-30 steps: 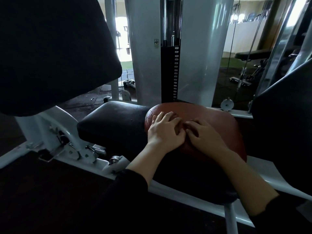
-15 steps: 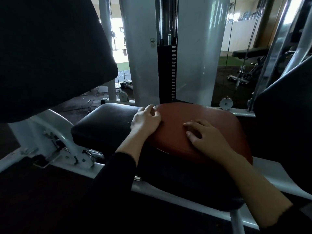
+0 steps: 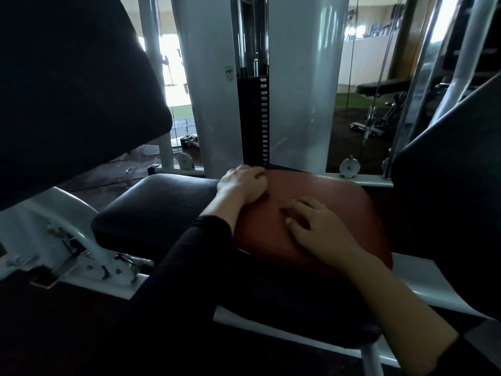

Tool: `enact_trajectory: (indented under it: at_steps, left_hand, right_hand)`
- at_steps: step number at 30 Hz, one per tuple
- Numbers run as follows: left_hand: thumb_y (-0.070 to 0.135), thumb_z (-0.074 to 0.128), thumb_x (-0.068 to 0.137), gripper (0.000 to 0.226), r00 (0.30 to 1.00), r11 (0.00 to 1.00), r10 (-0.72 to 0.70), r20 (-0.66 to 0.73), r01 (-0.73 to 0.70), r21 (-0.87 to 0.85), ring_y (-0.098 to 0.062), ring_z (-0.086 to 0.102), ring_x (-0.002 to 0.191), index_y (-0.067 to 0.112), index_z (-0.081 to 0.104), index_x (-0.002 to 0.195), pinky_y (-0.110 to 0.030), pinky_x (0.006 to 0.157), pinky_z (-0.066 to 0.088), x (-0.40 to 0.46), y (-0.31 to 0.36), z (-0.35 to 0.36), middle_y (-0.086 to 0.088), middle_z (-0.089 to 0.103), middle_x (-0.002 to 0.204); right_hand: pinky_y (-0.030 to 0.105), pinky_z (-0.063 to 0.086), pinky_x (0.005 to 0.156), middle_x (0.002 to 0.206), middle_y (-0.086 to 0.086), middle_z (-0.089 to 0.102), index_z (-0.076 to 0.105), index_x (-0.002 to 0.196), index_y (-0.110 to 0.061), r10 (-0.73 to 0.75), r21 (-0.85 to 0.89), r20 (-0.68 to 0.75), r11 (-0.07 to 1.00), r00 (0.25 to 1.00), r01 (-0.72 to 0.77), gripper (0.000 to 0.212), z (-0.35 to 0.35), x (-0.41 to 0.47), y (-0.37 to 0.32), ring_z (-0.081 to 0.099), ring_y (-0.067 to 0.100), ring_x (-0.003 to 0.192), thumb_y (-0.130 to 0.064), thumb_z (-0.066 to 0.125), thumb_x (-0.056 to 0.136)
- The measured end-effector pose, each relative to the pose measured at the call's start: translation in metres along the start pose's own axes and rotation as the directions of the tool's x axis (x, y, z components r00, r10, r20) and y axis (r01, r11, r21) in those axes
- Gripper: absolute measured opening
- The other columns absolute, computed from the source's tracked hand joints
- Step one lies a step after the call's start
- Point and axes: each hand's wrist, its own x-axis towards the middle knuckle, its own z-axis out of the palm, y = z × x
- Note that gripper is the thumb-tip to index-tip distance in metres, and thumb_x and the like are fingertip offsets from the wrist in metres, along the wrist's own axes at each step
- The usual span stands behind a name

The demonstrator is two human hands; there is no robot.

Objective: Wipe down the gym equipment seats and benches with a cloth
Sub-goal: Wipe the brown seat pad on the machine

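A reddish-brown cloth (image 3: pixel 341 196) lies spread over the right part of a black padded seat (image 3: pixel 157 210) of a white weight machine. My left hand (image 3: pixel 242 183) sits at the cloth's far left corner with its fingers curled on the cloth's edge. My right hand (image 3: pixel 320 229) rests flat on the middle of the cloth with its fingers apart. Both arms wear black sleeves. The seat's near edge below the cloth is dark and hard to make out.
A large black back pad (image 3: pixel 67 90) hangs over the left side. Another black pad (image 3: pixel 455 199) stands close on the right. The weight stack (image 3: pixel 253 118) and white uprights rise just behind the seat. A black bench (image 3: pixel 385 86) stands further back on the right.
My hands were together at the cloth's left end. The left hand has slid to the far left corner, the right stayed near the middle, and the cloth now lies wider and flatter.
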Motion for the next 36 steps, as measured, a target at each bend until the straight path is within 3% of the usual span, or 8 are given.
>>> enact_trajectory:
  at_steps: [5, 9, 13, 17, 23, 30, 33, 36]
  left_hand:
    - [0.047, 0.037, 0.094, 0.043, 0.978, 0.972, -0.191, -0.081, 0.177, -0.154, -0.029, 0.045, 0.128, 0.035, 0.049, 0.134, -0.035, 0.101, 0.037, -0.016, -0.026, -0.004, -0.005, 0.046, 0.141]
    - [0.041, 0.037, 0.096, 0.050, 0.963, 0.958, -0.211, -0.167, 0.170, -0.232, -0.028, 0.038, 0.134, 0.028, 0.039, 0.145, -0.037, 0.109, 0.031, -0.070, -0.039, 0.001, -0.005, 0.038, 0.149]
    - [0.037, 0.038, 0.092, 0.051, 0.957, 0.999, 0.037, -0.288, -0.042, -0.011, -0.023, 0.026, 0.139, 0.026, 0.045, 0.141, -0.036, 0.115, 0.025, -0.099, -0.023, 0.014, 0.003, 0.036, 0.151]
    - [0.037, 0.041, 0.093, 0.044, 0.980, 0.990, 0.136, -0.149, -0.131, 0.043, -0.013, 0.024, 0.141, 0.038, 0.049, 0.136, -0.036, 0.116, 0.022, -0.060, -0.004, 0.007, 0.014, 0.036, 0.149]
    - [0.042, 0.034, 0.092, 0.047, 0.998, 0.998, -0.062, -0.028, 0.063, 0.010, -0.026, 0.037, 0.134, 0.038, 0.047, 0.137, -0.036, 0.108, 0.033, -0.009, 0.000, -0.003, 0.000, 0.041, 0.147]
    - [0.041, 0.037, 0.096, 0.045, 0.933, 0.941, -0.338, -0.126, 0.337, -0.029, -0.037, 0.039, 0.129, 0.020, 0.048, 0.134, -0.043, 0.103, 0.035, -0.036, -0.008, -0.006, -0.015, 0.041, 0.139]
    - [0.037, 0.040, 0.098, 0.049, 0.984, 0.989, -0.101, -0.145, 0.084, -0.119, -0.036, 0.027, 0.139, 0.018, 0.039, 0.143, -0.044, 0.115, 0.022, -0.046, -0.006, -0.006, -0.014, 0.034, 0.150]
    - [0.021, 0.049, 0.098, 0.045, 0.956, 0.903, 0.022, -0.293, -0.145, -0.404, -0.015, 0.040, 0.133, 0.015, 0.045, 0.142, -0.013, 0.109, 0.023, -0.058, -0.011, -0.015, -0.006, 0.040, 0.149]
  right_hand:
    - [0.041, 0.024, 0.115, 0.139, -0.012, 0.043, 0.054, 0.125, -0.038, 0.011, 0.042, -0.002, 0.999, 1.000, -0.011, 0.033, -0.001, 0.000, 0.001, 0.038, 0.014, 0.130, -0.032, 0.051, 0.093]
    - [0.039, 0.024, 0.115, 0.139, -0.012, 0.041, 0.053, 0.127, -0.037, 0.017, 0.024, 0.013, 1.000, 1.000, -0.017, 0.033, -0.001, 0.000, -0.001, 0.036, 0.015, 0.131, -0.033, 0.050, 0.094]
    - [0.038, 0.020, 0.116, 0.143, -0.009, 0.039, 0.052, 0.129, -0.035, 0.023, 0.021, 0.015, 1.000, 1.000, -0.023, 0.034, -0.001, 0.001, -0.002, 0.033, 0.015, 0.134, -0.031, 0.050, 0.095]
    - [0.038, 0.019, 0.116, 0.145, -0.007, 0.038, 0.051, 0.132, -0.032, 0.005, 0.007, 0.018, 1.000, 1.000, -0.005, 0.036, 0.000, 0.002, 0.000, 0.032, 0.015, 0.135, -0.030, 0.048, 0.096]
    - [0.040, 0.018, 0.117, 0.145, -0.007, 0.039, 0.050, 0.132, -0.033, -0.027, 0.013, 0.035, 1.000, 0.999, 0.027, 0.036, -0.001, 0.003, 0.005, 0.032, 0.015, 0.135, -0.031, 0.047, 0.097]
    - [0.035, 0.012, 0.117, 0.141, -0.008, 0.041, 0.053, 0.128, -0.033, -0.024, 0.033, 0.051, 0.999, 0.998, 0.022, 0.034, -0.002, 0.004, 0.004, 0.035, 0.011, 0.133, -0.029, 0.051, 0.094]
    - [0.031, 0.034, 0.106, 0.129, -0.004, 0.055, 0.062, 0.119, -0.026, 0.010, 0.041, 0.073, 0.999, 0.997, -0.013, 0.028, -0.012, 0.011, -0.003, 0.050, 0.015, 0.118, -0.027, 0.054, 0.092]
    - [0.038, 0.046, 0.094, 0.112, 0.008, 0.065, 0.064, 0.111, -0.014, 0.094, 0.040, -0.003, 0.995, 0.996, -0.094, 0.031, -0.015, 0.035, -0.025, 0.059, 0.024, 0.102, -0.033, 0.046, 0.096]
